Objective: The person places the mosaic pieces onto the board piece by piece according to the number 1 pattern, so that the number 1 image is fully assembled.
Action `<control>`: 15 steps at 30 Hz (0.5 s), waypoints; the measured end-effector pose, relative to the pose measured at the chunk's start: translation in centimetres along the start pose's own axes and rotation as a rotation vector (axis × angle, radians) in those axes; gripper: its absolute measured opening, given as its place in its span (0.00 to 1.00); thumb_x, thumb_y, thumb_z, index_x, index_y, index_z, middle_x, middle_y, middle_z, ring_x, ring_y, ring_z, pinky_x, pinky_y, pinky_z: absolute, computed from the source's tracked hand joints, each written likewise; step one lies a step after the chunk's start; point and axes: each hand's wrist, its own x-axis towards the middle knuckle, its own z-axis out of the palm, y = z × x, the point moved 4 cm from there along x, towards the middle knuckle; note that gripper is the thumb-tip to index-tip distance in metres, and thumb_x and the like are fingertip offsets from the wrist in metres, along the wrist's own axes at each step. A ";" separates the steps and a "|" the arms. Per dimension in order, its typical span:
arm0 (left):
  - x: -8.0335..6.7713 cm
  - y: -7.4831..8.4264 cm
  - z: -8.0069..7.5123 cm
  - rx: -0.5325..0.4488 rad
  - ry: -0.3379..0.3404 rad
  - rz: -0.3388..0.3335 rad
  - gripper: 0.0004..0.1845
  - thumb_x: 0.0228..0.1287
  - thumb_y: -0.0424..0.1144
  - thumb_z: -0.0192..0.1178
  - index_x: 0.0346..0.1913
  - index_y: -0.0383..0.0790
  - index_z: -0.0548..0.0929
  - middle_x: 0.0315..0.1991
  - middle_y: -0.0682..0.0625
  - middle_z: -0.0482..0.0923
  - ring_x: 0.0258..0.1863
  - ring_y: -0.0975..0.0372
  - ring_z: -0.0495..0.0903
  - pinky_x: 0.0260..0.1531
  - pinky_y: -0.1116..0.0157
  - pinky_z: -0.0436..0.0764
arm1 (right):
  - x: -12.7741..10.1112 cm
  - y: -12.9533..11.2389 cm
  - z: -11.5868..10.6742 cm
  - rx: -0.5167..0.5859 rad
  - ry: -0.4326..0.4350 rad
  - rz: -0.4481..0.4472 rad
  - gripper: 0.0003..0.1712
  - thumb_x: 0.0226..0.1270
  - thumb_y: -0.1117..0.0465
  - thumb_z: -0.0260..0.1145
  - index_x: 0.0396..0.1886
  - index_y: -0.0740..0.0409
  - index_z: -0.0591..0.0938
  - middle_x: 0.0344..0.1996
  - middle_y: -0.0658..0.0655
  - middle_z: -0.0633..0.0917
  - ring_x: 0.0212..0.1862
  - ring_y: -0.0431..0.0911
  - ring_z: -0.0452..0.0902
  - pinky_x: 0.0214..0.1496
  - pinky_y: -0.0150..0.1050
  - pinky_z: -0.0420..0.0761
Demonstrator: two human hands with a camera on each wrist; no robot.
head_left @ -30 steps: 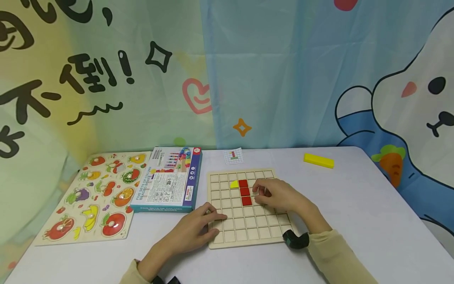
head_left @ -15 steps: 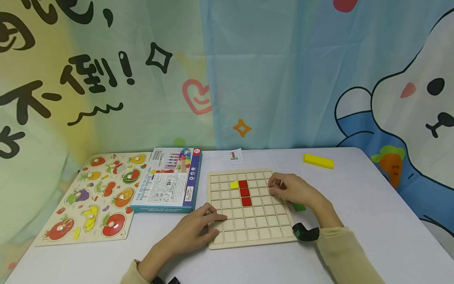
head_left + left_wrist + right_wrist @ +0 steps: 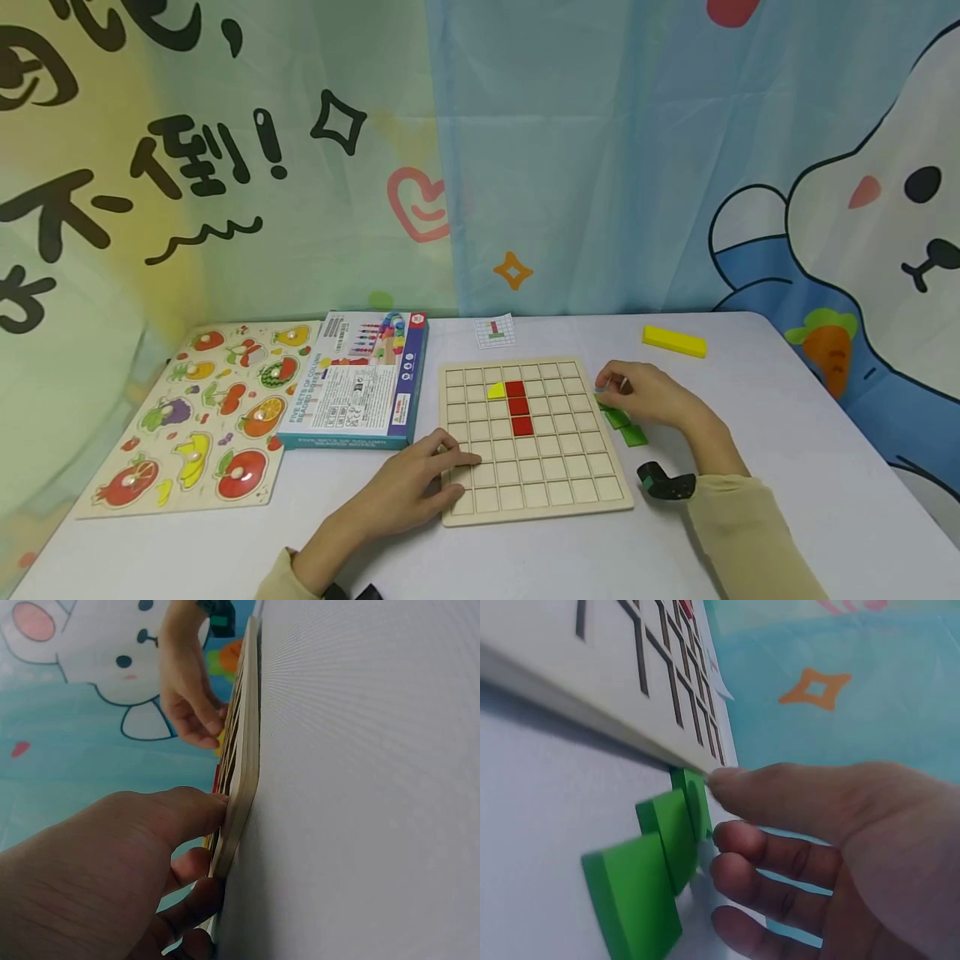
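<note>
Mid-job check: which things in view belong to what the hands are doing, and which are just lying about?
Likely in the job:
wooden grid board
three red square tiles, on it
yellow tile, on it
three green tiles, beside it
small pattern card, beyond it

Probably just lying about:
fruit puzzle board
printed bead-toy box
yellow bar

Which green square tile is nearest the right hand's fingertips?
The rearmost green square tile; the middle tile and front tile lie farther from those fingertips.
</note>
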 end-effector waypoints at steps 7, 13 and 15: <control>0.0 0.0 0.0 -0.007 -0.003 -0.006 0.19 0.63 0.46 0.60 0.58 0.56 0.78 0.47 0.60 0.69 0.31 0.72 0.67 0.31 0.76 0.68 | -0.2 0.5 -0.2 0.015 -0.059 0.033 0.13 0.61 0.60 0.66 0.43 0.60 0.78 0.28 0.52 0.74 0.31 0.43 0.68 0.32 0.34 0.68; 0.1 -0.1 0.0 -0.008 0.002 -0.002 0.19 0.63 0.46 0.60 0.58 0.56 0.78 0.47 0.60 0.69 0.31 0.72 0.67 0.31 0.76 0.68 | -0.2 0.5 -0.1 0.042 -0.084 0.048 0.14 0.60 0.59 0.67 0.43 0.60 0.77 0.28 0.52 0.73 0.30 0.44 0.68 0.32 0.35 0.69; 0.1 -0.1 0.0 -0.009 0.004 -0.002 0.19 0.63 0.46 0.61 0.58 0.56 0.78 0.47 0.60 0.69 0.31 0.72 0.67 0.31 0.76 0.68 | -0.2 0.5 -0.1 0.042 -0.081 0.049 0.14 0.60 0.59 0.67 0.43 0.60 0.77 0.28 0.52 0.73 0.30 0.44 0.68 0.32 0.35 0.69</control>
